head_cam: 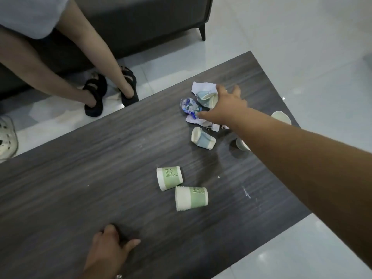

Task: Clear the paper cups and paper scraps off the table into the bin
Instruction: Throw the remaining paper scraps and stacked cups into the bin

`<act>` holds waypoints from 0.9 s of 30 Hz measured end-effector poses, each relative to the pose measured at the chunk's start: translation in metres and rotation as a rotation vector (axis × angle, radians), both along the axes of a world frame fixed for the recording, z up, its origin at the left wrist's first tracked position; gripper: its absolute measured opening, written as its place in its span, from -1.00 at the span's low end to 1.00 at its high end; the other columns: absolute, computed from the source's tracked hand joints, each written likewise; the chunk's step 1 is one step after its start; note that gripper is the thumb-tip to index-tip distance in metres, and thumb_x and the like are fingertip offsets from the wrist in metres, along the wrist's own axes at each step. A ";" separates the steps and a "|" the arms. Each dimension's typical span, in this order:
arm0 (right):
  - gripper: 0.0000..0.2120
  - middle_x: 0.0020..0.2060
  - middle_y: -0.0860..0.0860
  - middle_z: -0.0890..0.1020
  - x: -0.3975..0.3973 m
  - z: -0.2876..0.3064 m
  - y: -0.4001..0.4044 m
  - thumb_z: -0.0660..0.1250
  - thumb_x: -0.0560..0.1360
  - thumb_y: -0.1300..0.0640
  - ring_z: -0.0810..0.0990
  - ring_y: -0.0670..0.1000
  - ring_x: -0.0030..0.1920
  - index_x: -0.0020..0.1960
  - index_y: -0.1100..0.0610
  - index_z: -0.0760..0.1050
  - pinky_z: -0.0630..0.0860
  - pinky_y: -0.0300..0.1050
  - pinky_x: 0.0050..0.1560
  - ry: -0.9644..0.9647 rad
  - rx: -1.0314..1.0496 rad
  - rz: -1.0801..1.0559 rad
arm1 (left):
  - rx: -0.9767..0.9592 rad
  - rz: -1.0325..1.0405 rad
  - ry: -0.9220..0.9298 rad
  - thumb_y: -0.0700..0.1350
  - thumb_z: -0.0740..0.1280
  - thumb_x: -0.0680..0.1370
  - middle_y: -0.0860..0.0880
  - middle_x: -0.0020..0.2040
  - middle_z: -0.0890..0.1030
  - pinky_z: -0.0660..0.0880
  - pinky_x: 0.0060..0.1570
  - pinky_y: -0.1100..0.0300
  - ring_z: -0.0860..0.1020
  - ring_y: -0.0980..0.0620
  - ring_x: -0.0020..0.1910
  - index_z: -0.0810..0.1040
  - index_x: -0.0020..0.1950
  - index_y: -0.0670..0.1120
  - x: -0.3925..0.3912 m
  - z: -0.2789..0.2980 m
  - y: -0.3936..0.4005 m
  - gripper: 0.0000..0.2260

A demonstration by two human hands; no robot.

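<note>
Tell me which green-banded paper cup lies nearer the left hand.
The lower green-and-white paper cup, on its side, rim leftward; the other green-banded cup lies beyond it, farther from the left hand.

Surface (100, 178): dark grey wood-grain finish, streaked, matt with a faint sheen, a few pale flecks.
Green paper cups (191, 198): matt paper, ridged white band near the rim, smooth printed green wall.
Crushed blue paper cup (203, 140): creased matt paper.
Paper scraps (198, 86): thin white paper, crumpled.
Blue-patterned wrapper (190, 106): glossy, crinkled, looks like plastic film.
Floor (302, 47): pale tiles, polished, glossy with reflections.
Sofa (141, 23): dark grey covering, matt, material cannot be told.
Sandals (94, 93): black, matt, padded straps.
</note>
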State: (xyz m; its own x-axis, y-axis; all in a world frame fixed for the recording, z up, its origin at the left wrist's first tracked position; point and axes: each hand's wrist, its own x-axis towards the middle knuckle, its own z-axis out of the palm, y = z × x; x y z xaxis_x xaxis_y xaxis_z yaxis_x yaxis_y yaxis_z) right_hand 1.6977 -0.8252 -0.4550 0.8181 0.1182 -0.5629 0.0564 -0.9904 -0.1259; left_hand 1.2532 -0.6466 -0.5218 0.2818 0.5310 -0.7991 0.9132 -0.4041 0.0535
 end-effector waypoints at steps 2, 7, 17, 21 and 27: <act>0.23 0.65 0.21 -0.01 0.008 -0.018 0.001 0.48 0.21 -0.54 0.35 0.42 0.51 0.69 -0.15 0.00 0.37 0.22 0.49 0.021 -0.028 -0.041 | -0.013 -0.005 0.002 0.32 0.66 0.32 -0.20 0.14 0.52 0.56 0.30 -0.07 0.58 -0.29 0.23 0.46 0.07 -0.08 0.001 0.005 -0.001 -0.35; 0.19 0.63 0.20 0.22 0.010 -0.047 0.009 0.39 0.19 -0.60 0.11 0.26 0.65 0.65 -0.06 0.12 0.19 0.31 0.57 0.015 -0.029 -0.005 | -0.004 -0.027 0.005 0.38 0.58 0.39 -0.13 0.14 0.46 0.60 0.20 -0.06 0.61 -0.26 0.15 0.40 0.03 -0.02 0.001 0.013 -0.001 -0.41; -0.67 0.37 0.19 0.41 -0.010 -0.060 0.027 0.36 0.52 0.08 0.40 0.32 0.35 0.28 0.01 0.58 0.41 0.10 0.32 -0.100 0.034 -0.050 | -0.008 -0.040 -0.006 0.38 0.56 0.41 -0.13 0.13 0.45 0.60 0.19 -0.08 0.61 -0.26 0.12 0.39 0.03 -0.01 -0.003 0.015 0.000 -0.42; -0.73 0.32 0.20 0.47 -0.017 -0.051 0.026 0.37 0.50 0.12 0.51 0.29 0.26 0.19 0.03 0.61 0.58 0.12 0.26 -0.092 0.130 -0.062 | 0.005 -0.038 -0.013 0.39 0.56 0.40 -0.14 0.14 0.46 0.60 0.21 -0.09 0.61 -0.28 0.16 0.40 0.06 -0.02 -0.003 0.017 -0.002 -0.41; -0.84 -0.17 -0.05 0.63 -0.022 -0.020 0.023 0.41 0.44 0.07 0.60 -0.07 -0.31 0.01 0.00 0.54 0.40 -0.24 -0.45 -0.137 0.276 -0.109 | 0.000 -0.028 0.002 0.40 0.55 0.39 -0.15 0.17 0.47 0.59 0.25 -0.11 0.59 -0.28 0.19 0.40 0.07 -0.01 -0.005 0.012 0.001 -0.40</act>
State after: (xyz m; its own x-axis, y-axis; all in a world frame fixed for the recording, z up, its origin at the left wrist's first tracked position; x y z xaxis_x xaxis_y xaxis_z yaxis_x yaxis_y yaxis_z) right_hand 1.6753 -0.8024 -0.4748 0.9004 0.1583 -0.4053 -0.0131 -0.9212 -0.3889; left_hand 1.2479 -0.6451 -0.5101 0.2951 0.5225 -0.8000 0.9014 -0.4298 0.0519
